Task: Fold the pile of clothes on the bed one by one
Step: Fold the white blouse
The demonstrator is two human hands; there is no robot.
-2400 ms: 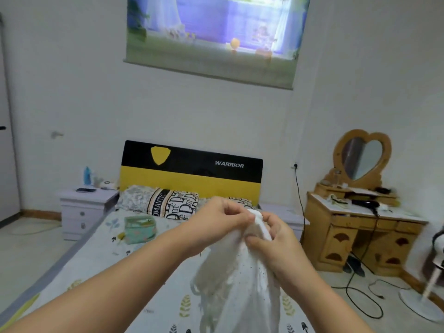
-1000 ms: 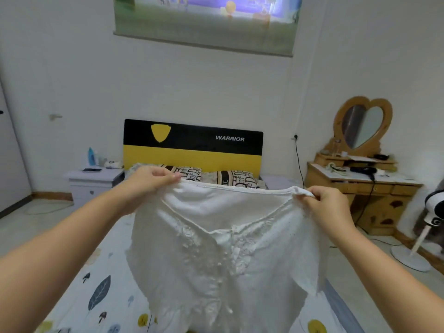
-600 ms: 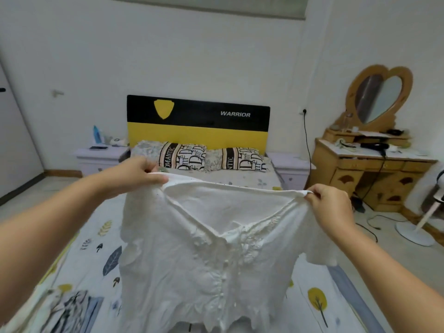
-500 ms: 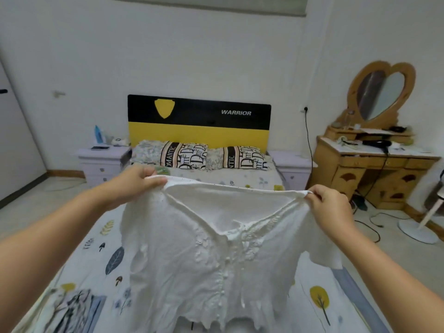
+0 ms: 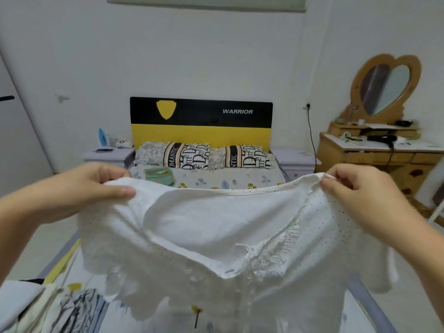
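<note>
A: Bedroom, white walls. Bed [image 5: 223,181] runs up the middle of the frame to a black-and-yellow headboard [image 5: 201,121] lettered WARRIOR; two printed pillows [image 5: 204,156] lie against it. Heart-shaped mirror [image 5: 385,86] on a wooden dresser [image 5: 374,152] at upper right.

B: The garment?

A: White blouse [image 5: 216,236], held up in the air across the centre and lower frame, over the leaf-print sheet. Button front faces the camera, embroidery by the placket, fine dots in the weave.

B: Hands?

A: Left hand [image 5: 79,191] grips the left shoulder, thumb lying over the top edge. Right hand [image 5: 355,193] pinches the right shoulder seam, fingers curled. Neckline sags between them.

B: How will it handle?

A: Light and limp, I judge. Thin cloth, no stiffness; it droops wherever unsupported. The embroidered hem looks delicate, so no tugging there. Shoulder seams seem the soundest hold.

B: Anything else about?

A: More clothes [image 5: 60,308] at lower left, a striped piece among them. Small green pouch [image 5: 159,175] near the pillows.
</note>
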